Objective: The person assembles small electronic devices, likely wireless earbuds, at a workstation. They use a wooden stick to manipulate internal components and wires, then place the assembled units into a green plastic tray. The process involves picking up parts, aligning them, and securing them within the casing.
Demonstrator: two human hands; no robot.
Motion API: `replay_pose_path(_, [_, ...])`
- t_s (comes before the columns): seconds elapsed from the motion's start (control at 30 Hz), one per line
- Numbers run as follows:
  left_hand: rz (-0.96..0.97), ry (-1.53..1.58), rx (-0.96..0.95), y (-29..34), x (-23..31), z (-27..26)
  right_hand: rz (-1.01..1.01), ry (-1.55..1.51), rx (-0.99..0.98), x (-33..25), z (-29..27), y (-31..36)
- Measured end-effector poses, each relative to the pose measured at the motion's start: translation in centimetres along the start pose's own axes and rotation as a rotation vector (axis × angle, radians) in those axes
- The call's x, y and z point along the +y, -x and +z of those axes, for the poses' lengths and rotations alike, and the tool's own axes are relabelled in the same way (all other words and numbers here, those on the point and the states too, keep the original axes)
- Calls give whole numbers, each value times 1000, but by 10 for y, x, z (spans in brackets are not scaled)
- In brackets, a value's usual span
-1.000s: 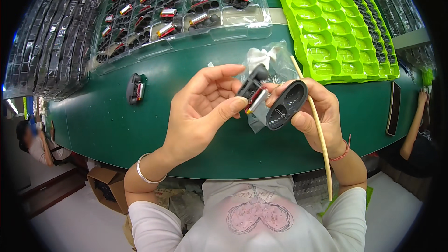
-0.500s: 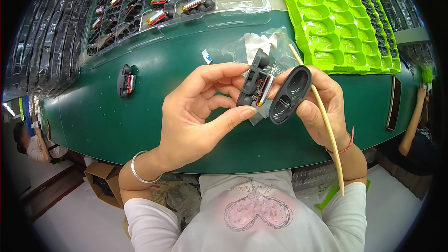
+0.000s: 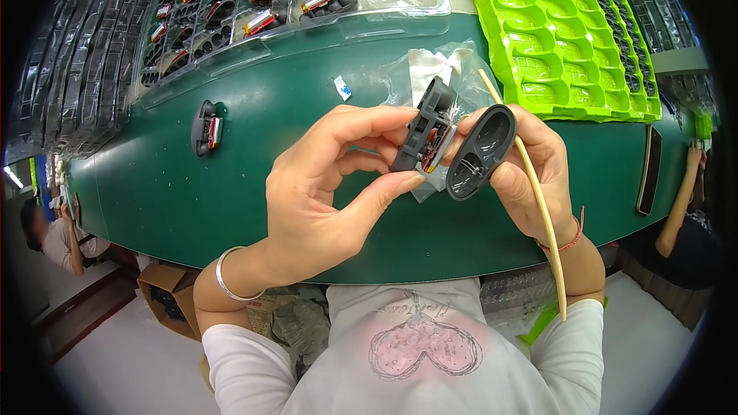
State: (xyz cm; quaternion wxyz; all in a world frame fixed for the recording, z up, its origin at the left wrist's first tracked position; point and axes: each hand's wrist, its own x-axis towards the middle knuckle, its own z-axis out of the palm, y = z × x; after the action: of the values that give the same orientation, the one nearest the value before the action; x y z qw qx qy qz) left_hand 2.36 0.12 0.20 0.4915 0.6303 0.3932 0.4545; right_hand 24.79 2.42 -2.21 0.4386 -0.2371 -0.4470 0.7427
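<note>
Between the fingers and thumb of my left hand (image 3: 323,177) is a black earbud-case inner frame (image 3: 421,132), tilted upright, with a small silver battery and wires on its right side. My right hand (image 3: 534,173) grips an oval, hollow black case shell (image 3: 481,152), its open side facing the frame. The two parts are close together; whether they touch I cannot tell. A thin pale wooden stick (image 3: 538,200) also sits in my right hand, pointing down past the wrist. Behind both parts lies a crumpled clear plastic bag (image 3: 465,58).
Another frame with battery (image 3: 206,129) lies on the green table (image 3: 369,257) at left. A clear tray (image 3: 338,31) of similar parts stands at the back, a lime-green tray (image 3: 530,46) at back right. Stacked trays (image 3: 69,54) rise at left. A phone-like black slab (image 3: 649,169) lies right.
The frame in my left hand has turned slightly, and the shell in my right hand has shifted a little. Both hands keep their hold.
</note>
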Motion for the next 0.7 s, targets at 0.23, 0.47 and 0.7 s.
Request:
replay_pose_path(0.23, [44, -31, -10, -1, -2, 0, -8, 13, -13, 0, -1, 0])
replay_pose_path(0.47, [381, -462, 76, 0, 0, 3, 39, -66, 33, 1, 3, 1])
replay_pose_path(0.7, [466, -552, 115, 0, -1, 4, 11, -48, 2, 1, 2, 1])
